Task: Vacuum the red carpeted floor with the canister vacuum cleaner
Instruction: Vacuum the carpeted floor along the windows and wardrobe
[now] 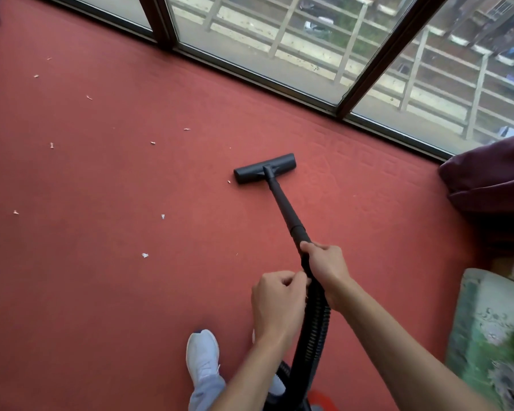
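- Head camera looks down at a person's two bare arms reaching forward over a red carpet (101, 188).
- Right hand (324, 266) is wrapped around the upper part of the black wand (282, 204), fingers clenched round it, knuckles up.
- Left hand (275, 295) sits just below and beside the right one. Its fingers are curled in, and the thumb and fingertips pinch the wand's top end, right where the ribbed hose (312, 330) begins.
- From the hands, the wand slants away and down to the floor head (264, 169).
- That dark, flat bar lies on the carpet near the middle of the view, not far from the window (279, 40).
- From the hands, the hose drops towards the bottom edge, where a dark body with a patch of red (319, 393) shows; too little of it is in sight to say more.
- Small pale scraps (145, 255) are scattered over the carpet left of the floor head, and one tiny bit lies just beside its left end.
- One white shoe (202, 354) stands on the carpet, left of the hose and below the left hand.
- Dark window frames run diagonally across the top, with railings and buildings outside the glass.
- At the right edge, a purple cushion (487, 179) sits above a green floral fabric (487, 336).
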Tool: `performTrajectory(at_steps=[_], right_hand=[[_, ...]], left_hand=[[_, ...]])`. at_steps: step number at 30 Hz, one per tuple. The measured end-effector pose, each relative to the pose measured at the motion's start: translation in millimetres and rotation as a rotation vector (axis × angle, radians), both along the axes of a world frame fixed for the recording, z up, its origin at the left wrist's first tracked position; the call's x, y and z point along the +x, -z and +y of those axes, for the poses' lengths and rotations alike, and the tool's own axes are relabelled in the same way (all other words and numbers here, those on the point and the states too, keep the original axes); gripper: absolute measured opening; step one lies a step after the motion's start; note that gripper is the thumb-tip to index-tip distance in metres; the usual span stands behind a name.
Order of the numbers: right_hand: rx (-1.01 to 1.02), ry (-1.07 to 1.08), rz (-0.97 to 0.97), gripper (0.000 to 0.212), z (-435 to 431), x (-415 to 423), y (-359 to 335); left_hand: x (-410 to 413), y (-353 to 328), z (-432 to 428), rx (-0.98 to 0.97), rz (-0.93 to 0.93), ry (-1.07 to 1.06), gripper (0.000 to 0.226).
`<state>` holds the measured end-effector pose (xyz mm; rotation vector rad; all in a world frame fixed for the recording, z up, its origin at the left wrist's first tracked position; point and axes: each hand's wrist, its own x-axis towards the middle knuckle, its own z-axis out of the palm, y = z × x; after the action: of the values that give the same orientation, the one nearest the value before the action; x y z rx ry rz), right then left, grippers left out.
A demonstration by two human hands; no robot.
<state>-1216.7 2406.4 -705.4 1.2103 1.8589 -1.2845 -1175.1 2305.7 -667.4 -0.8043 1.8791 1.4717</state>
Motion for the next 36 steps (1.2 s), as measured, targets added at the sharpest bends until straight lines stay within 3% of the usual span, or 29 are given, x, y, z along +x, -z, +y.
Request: performTrajectory(at_steps=[10, 18, 22, 27, 31, 36], right_hand=[[-0.008, -0.194, -0.118, 0.016, 12.3, 41.1, -35.6], [-0.022, -0.160, -0.078, 0.018, -46.9, -2.1, -5.4], [0.016, -0.184, -0.043, 0.019, -80.9, -34.0, 9.6], [0.052, -0.208, 0.001, 0.017, -105.2, -66.4, 22.2], [0.037, -0.201, -0.005, 0.017, -114.7, -91.5, 23.3], [0.010, -0.202, -0.015, 0.019, -119.1, -97.0, 26.0]], left_hand=[[51.6, -39.4, 18.0, -0.012, 0.001, -0.078, 0.044], [23.6, -36.0, -25.7, -0.194, 0.070, -0.154, 0.033], [-2.8, -29.0, -51.1, -0.280, 0.102, -0.179, 0.040], [-20.2, -12.6, -71.4, -0.169, 0.081, -0.222, 0.020], [-31.7, -16.2, -73.5, -0.060, 0.125, -0.251, 0.028], [-36.2, -15.4, -79.6, -0.062, 0.144, -0.250, 0.029]])
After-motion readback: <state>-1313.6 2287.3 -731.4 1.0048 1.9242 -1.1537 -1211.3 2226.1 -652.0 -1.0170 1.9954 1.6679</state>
